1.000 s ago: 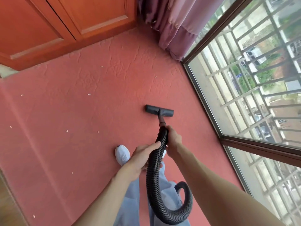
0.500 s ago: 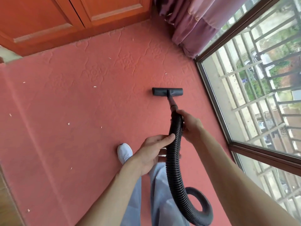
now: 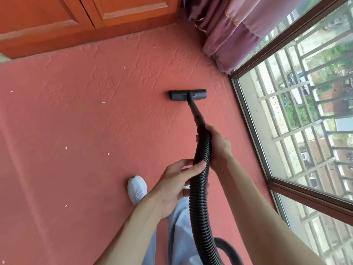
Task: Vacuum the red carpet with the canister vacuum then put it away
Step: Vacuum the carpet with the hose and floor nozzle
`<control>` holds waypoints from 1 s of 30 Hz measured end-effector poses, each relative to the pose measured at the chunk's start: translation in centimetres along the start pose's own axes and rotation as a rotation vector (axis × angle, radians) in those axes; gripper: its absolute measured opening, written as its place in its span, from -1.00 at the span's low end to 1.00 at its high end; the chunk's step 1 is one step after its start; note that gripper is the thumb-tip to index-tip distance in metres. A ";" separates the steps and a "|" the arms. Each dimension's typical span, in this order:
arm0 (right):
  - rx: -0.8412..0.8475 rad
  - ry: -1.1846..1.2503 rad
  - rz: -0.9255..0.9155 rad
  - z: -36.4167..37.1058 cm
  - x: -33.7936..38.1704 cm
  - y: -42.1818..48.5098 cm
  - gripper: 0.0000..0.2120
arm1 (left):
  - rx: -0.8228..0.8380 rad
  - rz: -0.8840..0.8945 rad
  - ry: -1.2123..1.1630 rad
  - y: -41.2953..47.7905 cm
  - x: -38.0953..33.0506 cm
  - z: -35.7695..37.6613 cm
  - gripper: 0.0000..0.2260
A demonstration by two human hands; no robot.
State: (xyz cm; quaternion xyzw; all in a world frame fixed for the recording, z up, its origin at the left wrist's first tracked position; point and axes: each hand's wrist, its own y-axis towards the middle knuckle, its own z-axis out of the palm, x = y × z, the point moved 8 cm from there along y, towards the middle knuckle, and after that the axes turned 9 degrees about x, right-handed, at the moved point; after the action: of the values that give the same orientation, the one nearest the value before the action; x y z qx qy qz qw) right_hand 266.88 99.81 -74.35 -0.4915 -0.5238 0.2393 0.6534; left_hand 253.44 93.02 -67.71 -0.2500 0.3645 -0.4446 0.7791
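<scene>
Head view, looking down along both forearms.

- Red carpet [image 3: 91, 121]: it covers the floor and has an embossed pattern. We count several small pale scraps [image 3: 66, 148] scattered across its left half.
- Floor nozzle [image 3: 187, 95]: black, lying flat on the carpet ahead of the person and near the window [image 3: 305, 115] on the right. Its long side runs left to right.
- Wand [image 3: 195, 110]: a short black tube that slants back from the nozzle toward the hands.
- Corrugated hose [image 3: 200, 190]: black. It joins the wand at the right hand, runs down between the forearms and loops at the bottom edge.
- Right hand [image 3: 218, 148]: fingers closed round the top of the hose, just below the wand joint. The palm is on the hose's right side.
- Left hand [image 3: 172, 186]: grips the hose lower down. The thumb lies against the near face and the fingers curl behind. We cannot tell how firm this hold is.
- White shoe [image 3: 137, 189]: on the carpet just left of the left hand, with pale blue trousers [image 3: 179, 230] below it.
- Surroundings: orange-brown wooden cabinet doors [image 3: 99, 14] along the far edge and a mauve curtain [image 3: 231, 33] bunched in the far right corner.
</scene>
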 end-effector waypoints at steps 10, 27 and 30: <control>-0.019 0.047 0.011 0.7 -0.6 0.5 -0.62 | -0.030 -0.010 0.036 0.1 -1.0 -1.1 -0.63; 0.232 -0.146 -0.019 1.7 3.2 1.3 -0.51 | -0.055 0.076 0.057 2.2 -1.8 -0.3 -0.50; 0.173 -0.168 -0.008 1.9 2.2 2.7 -0.50 | -0.181 0.055 0.056 3.1 -1.1 -1.8 -0.61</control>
State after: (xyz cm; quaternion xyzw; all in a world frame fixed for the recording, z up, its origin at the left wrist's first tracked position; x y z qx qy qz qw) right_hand 266.43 103.46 -75.85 -0.4092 -0.5562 0.3213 0.6480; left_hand 253.27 95.40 -70.64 -0.2966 0.4316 -0.3953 0.7547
